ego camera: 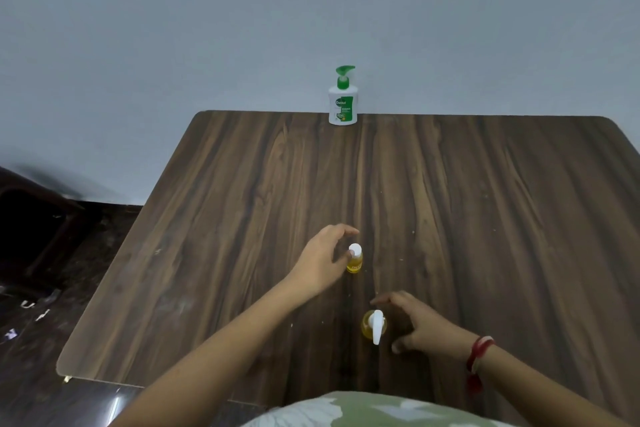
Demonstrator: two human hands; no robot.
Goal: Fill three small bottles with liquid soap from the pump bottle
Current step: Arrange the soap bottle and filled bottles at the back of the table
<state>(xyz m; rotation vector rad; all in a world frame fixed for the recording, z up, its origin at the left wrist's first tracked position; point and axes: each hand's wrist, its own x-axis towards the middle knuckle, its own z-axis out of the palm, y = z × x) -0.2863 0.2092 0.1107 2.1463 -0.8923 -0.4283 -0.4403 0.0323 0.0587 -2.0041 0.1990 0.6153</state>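
Note:
A small clear bottle with yellow liquid and a white cap stands on the wooden table. My left hand is right beside it on its left, fingers spread and relaxed; the thumb looks to touch its neck. Nearer to me stands a small pump bottle with yellow liquid and a white pump head. My right hand hovers just right of it, fingers loosely apart, not gripping. A white bottle with a green pump stands at the table's far edge by the wall.
A pale wall rises behind the table. Dark floor and a dark chair lie to the left. The table's left edge runs diagonally; my green patterned clothing shows at the bottom.

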